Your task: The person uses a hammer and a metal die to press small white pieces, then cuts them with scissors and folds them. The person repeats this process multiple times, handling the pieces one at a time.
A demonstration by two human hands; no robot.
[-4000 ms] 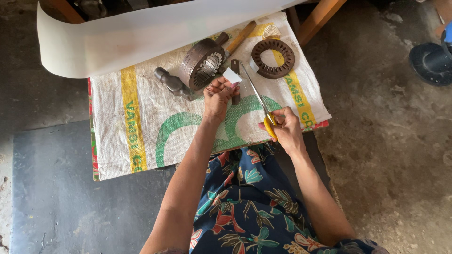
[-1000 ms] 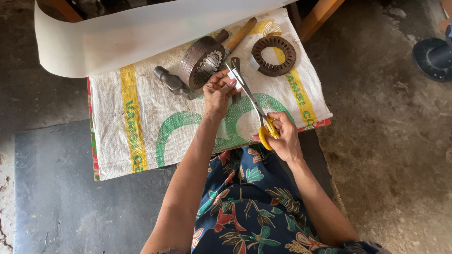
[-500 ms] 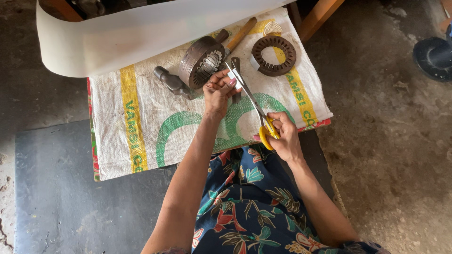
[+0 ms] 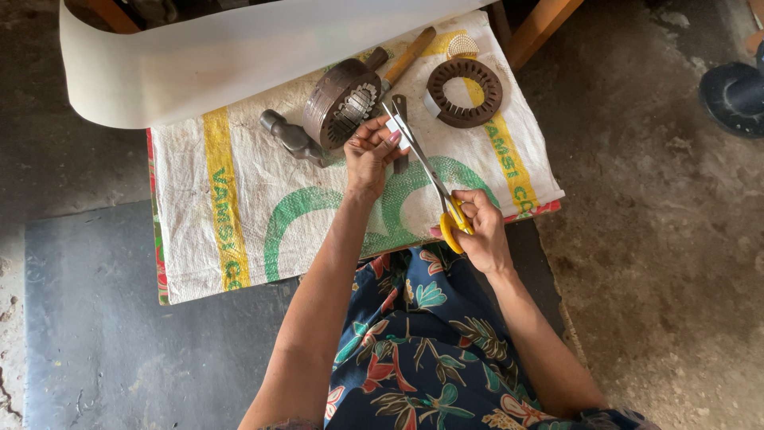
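Left hand [image 4: 370,151]: fingers pinch a small white strip [image 4: 393,127] above the sack [image 4: 239,199].
Right hand [image 4: 477,227]: fingers clenched in yellow-handled scissors [image 4: 426,167], blades apparently parted around the strip.
Nearby: slotted metal core [image 4: 342,102], toothed ring [image 4: 465,91], paper roll [image 4: 239,56].
Risk: blades run close to the fingertips; a slip could nick them or skew the cut.

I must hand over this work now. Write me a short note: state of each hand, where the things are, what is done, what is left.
Left hand: pinches a small white piece at the scissor blades.
Right hand: in the yellow handles of the scissors, blades open on the piece.
On the woven sack: round slotted metal part, toothed ring, hammer; white sheet roll behind.
Done: piece set between the blades.
Left: the cut itself.
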